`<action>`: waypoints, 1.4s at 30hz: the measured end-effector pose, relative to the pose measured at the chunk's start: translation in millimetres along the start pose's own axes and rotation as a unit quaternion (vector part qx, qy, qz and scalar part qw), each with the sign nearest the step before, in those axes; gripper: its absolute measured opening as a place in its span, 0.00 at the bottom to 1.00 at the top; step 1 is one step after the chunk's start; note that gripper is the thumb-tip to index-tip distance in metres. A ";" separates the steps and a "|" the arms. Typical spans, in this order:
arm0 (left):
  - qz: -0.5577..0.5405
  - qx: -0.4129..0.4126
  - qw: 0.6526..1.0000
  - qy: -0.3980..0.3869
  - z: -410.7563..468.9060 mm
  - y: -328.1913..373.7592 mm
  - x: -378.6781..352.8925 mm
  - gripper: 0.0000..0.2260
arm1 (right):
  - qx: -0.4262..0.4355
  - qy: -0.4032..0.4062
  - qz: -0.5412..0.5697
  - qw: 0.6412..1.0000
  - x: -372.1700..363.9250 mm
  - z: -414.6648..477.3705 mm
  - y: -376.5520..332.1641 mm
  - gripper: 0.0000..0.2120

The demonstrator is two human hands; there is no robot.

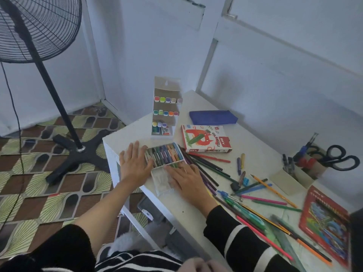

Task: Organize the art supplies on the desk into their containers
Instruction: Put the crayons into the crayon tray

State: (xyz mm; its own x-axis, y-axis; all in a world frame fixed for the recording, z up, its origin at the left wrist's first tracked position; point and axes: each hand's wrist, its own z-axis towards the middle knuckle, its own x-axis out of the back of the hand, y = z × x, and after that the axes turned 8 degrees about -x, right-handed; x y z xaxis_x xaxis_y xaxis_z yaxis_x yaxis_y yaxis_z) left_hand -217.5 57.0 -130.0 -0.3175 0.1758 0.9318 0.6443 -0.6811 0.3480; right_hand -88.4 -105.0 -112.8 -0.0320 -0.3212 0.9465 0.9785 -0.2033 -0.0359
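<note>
A white plastic pastel tray (160, 181) lies near the desk's left front corner, its far half filled with several oil pastels (166, 154). My left hand (135, 162) lies flat against the tray's left side, fingers straight. My right hand (186, 178) rests flat on the tray's right part, fingertips touching pastels in the near row. The red oil pastels box (205, 138) lies just behind. Loose coloured pencils (208, 169) spread to the right, and two loose pastels (241, 160) lie beyond them.
A white marker rack (166, 108) with coloured caps stands at the back left. A blue pouch (213, 117) lies behind the box. A cardboard holder (306, 169) with pens and black scissors (339, 158) stands right. A red pencil case (326, 218) lies front right. A standing fan (64, 114) is left.
</note>
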 end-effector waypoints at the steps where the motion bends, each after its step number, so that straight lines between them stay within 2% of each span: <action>1: 0.001 0.002 1.000 -0.002 0.3 0.5 0.6 0.22 | -0.009 0.002 0.009 1.000 4.7 1.7 3.3 0.19; 4: 0.003 0.002 1.000 -0.008 0.2 1.2 1.7 0.22 | -0.094 0.039 -0.001 0.995 19.5 6.2 28.4 0.18; 6: 0.002 0.004 1.000 -0.009 -0.5 1.7 2.8 0.22 | -0.205 0.052 -0.013 0.977 30.7 7.2 55.2 0.15; 9: -0.001 0.005 1.000 -0.012 -0.8 2.0 3.6 0.22 | -0.413 -0.031 -0.056 0.908 44.6 1.9 104.5 0.17; 12: -0.004 0.004 1.000 -0.012 -0.6 2.8 4.2 0.22 | -0.510 -0.122 -0.090 0.847 54.9 -6.2 145.7 0.20; 16: -0.009 0.004 1.000 -0.009 -1.2 2.8 5.0 0.21 | -0.481 -0.198 -0.082 0.850 50.6 -12.9 171.4 0.19; 18: -0.005 0.004 1.000 -0.012 -1.3 2.6 5.2 0.21 | -0.476 -0.188 -0.063 0.857 48.3 -13.6 174.1 0.18; 22: -0.004 0.003 1.000 -0.014 -0.4 2.1 4.1 0.21 | -0.480 -0.090 -0.021 0.872 38.6 -15.1 178.2 0.15; 26: 0.004 0.001 1.000 -0.013 -0.5 1.0 3.1 0.21 | -0.517 0.028 0.072 0.852 32.0 -18.7 180.2 0.09; 30: -0.002 0.002 1.000 -0.015 0.2 2.3 4.1 0.21 | -0.488 0.168 0.166 0.840 39.4 -13.0 154.8 0.06; 32: -0.005 0.008 1.000 -0.017 0.4 2.4 3.6 0.22 | -0.467 0.214 0.249 0.821 49.1 -6.9 128.3 0.10; 35: -0.007 0.013 1.000 -0.019 1.4 2.7 2.8 0.23 | -0.481 0.234 0.370 0.760 62.0 -0.4 86.6 0.16; 38: -0.004 0.012 1.000 -0.028 1.4 3.5 3.5 0.23 | -0.512 0.201 0.471 0.690 64.2 0.4 41.2 0.09; 42: -0.019 0.013 0.999 -0.041 0.6 3.0 6.3 0.23 | -0.520 0.147 0.511 0.669 45.5 -4.3 -12.3 0.04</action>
State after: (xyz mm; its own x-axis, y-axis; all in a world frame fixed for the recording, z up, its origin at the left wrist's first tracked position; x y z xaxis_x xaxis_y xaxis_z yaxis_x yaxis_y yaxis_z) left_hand -217.1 56.5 -123.1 -0.2852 0.2592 0.9228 0.6507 -0.6545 0.3850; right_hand -102.8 -121.0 -70.7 0.3568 -0.9205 0.1592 -0.1464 -0.2234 -0.9637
